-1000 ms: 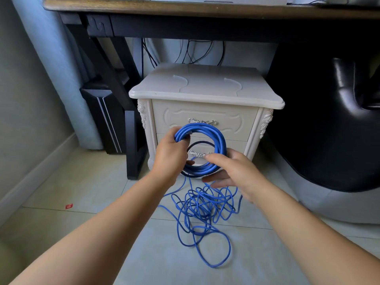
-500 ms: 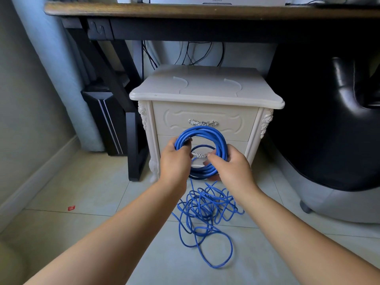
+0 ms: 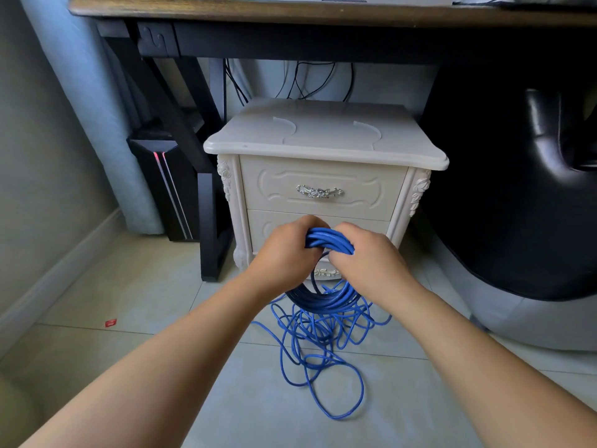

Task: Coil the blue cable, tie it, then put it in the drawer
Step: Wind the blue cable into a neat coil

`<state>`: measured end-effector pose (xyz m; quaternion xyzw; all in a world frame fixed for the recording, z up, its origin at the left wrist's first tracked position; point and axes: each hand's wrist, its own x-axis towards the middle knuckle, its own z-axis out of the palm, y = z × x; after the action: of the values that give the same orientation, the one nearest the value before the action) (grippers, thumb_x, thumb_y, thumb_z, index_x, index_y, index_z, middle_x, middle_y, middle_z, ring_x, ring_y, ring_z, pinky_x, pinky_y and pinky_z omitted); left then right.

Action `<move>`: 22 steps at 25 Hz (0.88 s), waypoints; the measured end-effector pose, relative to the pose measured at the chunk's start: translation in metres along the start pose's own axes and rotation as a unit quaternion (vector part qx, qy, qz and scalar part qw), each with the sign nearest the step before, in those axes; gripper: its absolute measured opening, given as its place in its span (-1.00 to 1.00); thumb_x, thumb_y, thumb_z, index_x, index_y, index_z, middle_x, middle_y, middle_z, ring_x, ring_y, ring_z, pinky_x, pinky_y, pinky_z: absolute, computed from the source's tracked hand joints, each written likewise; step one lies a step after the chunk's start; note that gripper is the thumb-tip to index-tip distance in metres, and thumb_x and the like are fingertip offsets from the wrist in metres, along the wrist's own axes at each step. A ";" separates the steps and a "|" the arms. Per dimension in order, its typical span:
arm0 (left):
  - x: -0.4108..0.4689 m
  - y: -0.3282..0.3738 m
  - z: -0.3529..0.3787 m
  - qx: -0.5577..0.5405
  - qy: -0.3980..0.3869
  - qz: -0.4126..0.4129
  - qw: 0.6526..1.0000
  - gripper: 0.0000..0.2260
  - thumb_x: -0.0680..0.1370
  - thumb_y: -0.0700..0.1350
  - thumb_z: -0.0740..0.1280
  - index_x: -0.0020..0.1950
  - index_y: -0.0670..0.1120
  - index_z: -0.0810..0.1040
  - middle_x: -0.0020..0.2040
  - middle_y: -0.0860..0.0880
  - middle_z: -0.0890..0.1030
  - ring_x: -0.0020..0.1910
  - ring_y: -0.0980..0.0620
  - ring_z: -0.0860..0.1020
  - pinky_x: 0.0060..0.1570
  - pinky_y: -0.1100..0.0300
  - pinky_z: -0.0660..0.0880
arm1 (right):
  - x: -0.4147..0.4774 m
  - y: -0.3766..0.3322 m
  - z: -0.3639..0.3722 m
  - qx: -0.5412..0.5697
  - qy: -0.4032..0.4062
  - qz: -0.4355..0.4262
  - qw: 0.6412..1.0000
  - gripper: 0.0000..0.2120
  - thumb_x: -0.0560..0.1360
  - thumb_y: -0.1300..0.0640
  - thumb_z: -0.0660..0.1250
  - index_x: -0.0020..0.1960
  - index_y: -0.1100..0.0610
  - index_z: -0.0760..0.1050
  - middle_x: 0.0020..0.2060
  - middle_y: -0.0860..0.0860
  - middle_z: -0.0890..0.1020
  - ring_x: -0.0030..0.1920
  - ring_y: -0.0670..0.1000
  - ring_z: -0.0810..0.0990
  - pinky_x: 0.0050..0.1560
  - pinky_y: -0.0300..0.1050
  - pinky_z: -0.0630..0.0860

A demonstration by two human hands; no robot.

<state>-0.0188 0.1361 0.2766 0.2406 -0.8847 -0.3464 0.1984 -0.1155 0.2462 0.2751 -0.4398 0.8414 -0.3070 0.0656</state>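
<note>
The blue cable (image 3: 328, 242) is partly wound into a round coil held upright in front of a cream nightstand. My left hand (image 3: 284, 253) grips the coil's top from the left. My right hand (image 3: 368, 257) grips the same top bundle from the right, close beside the left. The coil's lower arc hangs below my hands. The uncoiled part of the cable lies in a loose tangle (image 3: 323, 337) on the floor tiles beneath. The top drawer (image 3: 323, 189) of the nightstand is closed and has a silver handle; the lower drawer is mostly hidden behind my hands.
A dark wooden desk (image 3: 290, 11) spans above the nightstand (image 3: 323, 137). Its black leg (image 3: 210, 221) and a black computer tower (image 3: 161, 189) stand to the left. A black chair (image 3: 517, 189) fills the right side. A small red scrap (image 3: 110, 323) lies on the floor.
Both hands have moved to the top of the coil and now sit close together. The coil sits lower against the nightstand, so the top drawer's handle is uncovered.
</note>
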 end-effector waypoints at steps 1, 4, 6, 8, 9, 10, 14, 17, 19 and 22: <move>0.001 0.000 0.002 -0.019 0.012 -0.011 1.000 -0.82 0.54 -0.25 0.27 0.08 -0.05 0.56 -0.26 0.09 0.56 -0.35 0.20 0.45 -0.36 0.44 0.34 | 0.001 0.000 0.000 0.078 0.021 0.029 0.996 -0.95 0.44 0.17 0.27 -0.14 0.03 0.44 -0.37 0.02 0.56 -0.32 0.07 0.61 -0.29 -0.07 0.52; 0.007 0.000 0.010 -0.167 0.068 -0.106 0.978 -0.92 0.58 -0.18 0.28 -0.06 -0.07 0.56 -0.42 0.07 0.42 -0.45 0.11 0.36 -0.35 0.25 0.33 | 0.003 0.003 0.006 0.335 0.038 0.145 0.930 -0.89 0.46 0.27 0.27 -0.09 0.09 0.49 -0.44 0.03 0.54 -0.44 0.03 0.63 -0.17 0.08 0.63; 0.008 0.000 0.015 -0.274 0.107 -0.176 0.939 -0.90 0.59 -0.14 0.29 -0.10 -0.10 0.55 -0.41 0.02 0.38 -0.41 0.02 0.34 -0.30 0.14 0.34 | 0.001 0.001 0.013 0.442 0.043 0.184 0.877 -0.93 0.46 0.27 0.32 -0.11 0.13 0.48 -0.49 0.00 0.48 -0.44 0.04 0.58 -0.05 0.16 0.59; 0.007 0.001 0.022 -0.343 0.133 -0.235 0.900 -0.90 0.59 -0.16 0.29 -0.13 -0.09 0.53 -0.40 -0.03 0.36 -0.44 0.00 0.34 -0.32 0.11 0.35 | -0.003 -0.004 0.019 0.521 0.060 0.207 0.826 -0.93 0.48 0.25 0.37 -0.14 0.14 0.48 -0.53 -0.02 0.44 -0.45 0.03 0.52 -0.06 0.10 0.52; 0.005 0.002 0.025 -0.373 0.140 -0.263 0.879 -0.91 0.58 -0.18 0.29 -0.11 -0.09 0.54 -0.41 -0.03 0.36 -0.49 0.01 0.35 -0.34 0.13 0.36 | -0.003 -0.005 0.023 0.546 0.071 0.216 0.807 -0.92 0.48 0.24 0.38 -0.12 0.15 0.49 -0.56 -0.03 0.42 -0.47 0.01 0.48 -0.08 0.07 0.49; 0.004 0.003 0.028 -0.403 0.139 -0.286 0.858 -0.93 0.58 -0.20 0.29 -0.09 -0.11 0.53 -0.41 -0.04 0.36 -0.53 0.03 0.37 -0.36 0.14 0.37 | -0.003 -0.006 0.024 0.555 0.081 0.225 0.797 -0.92 0.49 0.22 0.40 -0.09 0.16 0.49 -0.58 -0.03 0.41 -0.49 0.00 0.45 -0.11 0.04 0.47; 0.000 0.005 0.029 -0.451 0.054 -0.277 0.847 -0.95 0.57 -0.17 0.34 -0.04 -0.14 0.49 -0.41 -0.05 0.46 -0.43 0.00 0.51 -0.18 0.06 0.49 | 0.005 0.002 0.015 0.543 0.089 0.223 0.805 -0.90 0.48 0.29 0.37 -0.05 0.19 0.47 -0.63 -0.04 0.31 -0.60 -0.05 0.30 -0.33 -0.08 0.39; -0.003 0.010 0.018 -0.297 0.037 -0.183 0.936 -0.87 0.51 -0.19 0.40 0.04 -0.09 0.54 -0.28 -0.05 0.61 -0.27 -0.02 0.59 -0.15 0.07 0.54 | 0.011 0.009 -0.004 0.499 0.057 0.193 0.843 -0.87 0.47 0.38 0.30 -0.07 0.17 0.49 -0.64 -0.09 0.30 -0.61 -0.07 0.22 -0.49 -0.18 0.32; -0.005 0.011 0.010 -0.202 0.049 -0.120 0.971 -0.79 0.49 -0.20 0.40 0.09 -0.02 0.55 -0.16 -0.08 0.66 -0.22 -0.06 0.61 -0.11 0.07 0.55 | 0.011 0.009 -0.010 0.428 0.016 0.151 0.891 -0.82 0.46 0.40 0.29 -0.08 0.14 0.52 -0.64 -0.13 0.34 -0.61 -0.07 0.23 -0.49 -0.18 0.30; -0.006 0.012 0.003 -0.138 0.012 -0.053 0.989 -0.64 0.48 -0.23 0.38 0.23 0.04 0.49 -0.14 -0.05 0.65 -0.17 -0.08 0.66 -0.08 0.06 0.57 | 0.007 0.005 -0.017 0.315 -0.043 0.082 0.945 -0.76 0.42 0.39 0.29 -0.15 0.06 0.52 -0.63 -0.14 0.38 -0.62 -0.07 0.27 -0.50 -0.21 0.29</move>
<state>-0.0190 0.1485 0.2816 0.2616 -0.8120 -0.4723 0.2215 -0.1293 0.2508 0.2866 -0.3389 0.7315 -0.5306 0.2618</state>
